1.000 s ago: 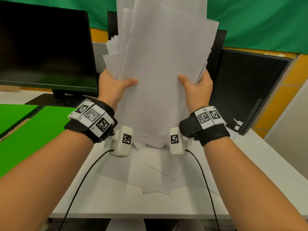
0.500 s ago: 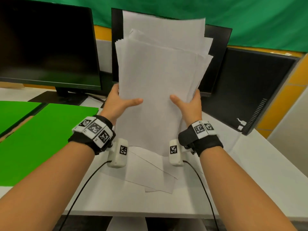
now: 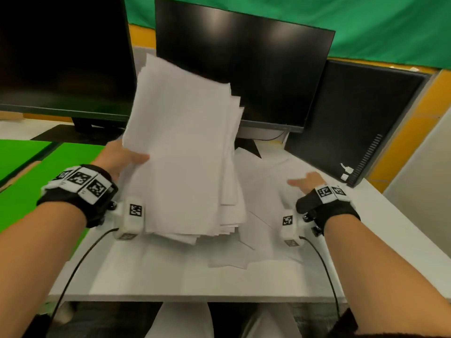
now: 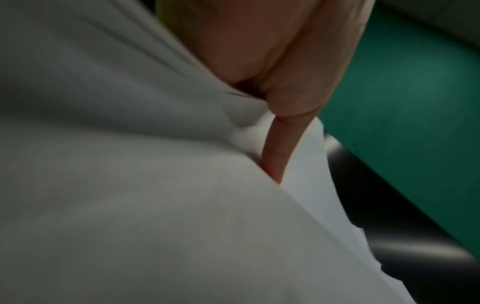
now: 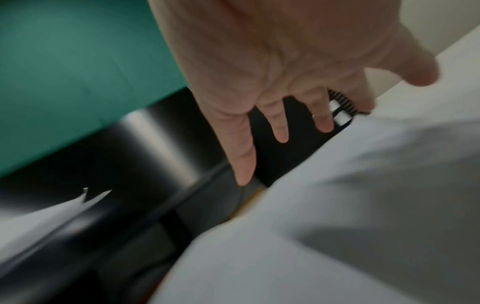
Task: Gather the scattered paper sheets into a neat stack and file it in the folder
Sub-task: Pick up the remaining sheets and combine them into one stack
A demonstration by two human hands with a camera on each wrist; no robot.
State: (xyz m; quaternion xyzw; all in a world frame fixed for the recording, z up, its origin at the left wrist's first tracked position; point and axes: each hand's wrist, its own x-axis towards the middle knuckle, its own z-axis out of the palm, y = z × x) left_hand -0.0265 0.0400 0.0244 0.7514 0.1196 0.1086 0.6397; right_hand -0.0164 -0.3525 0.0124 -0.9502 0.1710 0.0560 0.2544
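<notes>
A thick, uneven stack of white paper sheets (image 3: 185, 152) leans back over the white desk (image 3: 170, 276), its lower edge near the desk top. My left hand (image 3: 119, 157) grips its left edge, thumb on the front; the left wrist view shows the stack (image 4: 130, 185) pinched under my thumb. My right hand (image 3: 305, 181) is off the stack, open and spread above loose sheets (image 3: 268, 191) lying on the desk to the right. In the right wrist view the straight fingers (image 5: 244, 160) hover over those sheets (image 5: 337, 205).
Two dark monitors (image 3: 61, 57) (image 3: 244, 69) stand at the back, and a black computer case (image 3: 353, 123) at the right. A green mat (image 3: 36, 181) covers the surface to the left. More loose sheets (image 3: 231, 259) lie near the desk's front edge.
The stack came down from upright in front of me and tilted left. My right hand let go of it and moved right, down over the loose sheets.
</notes>
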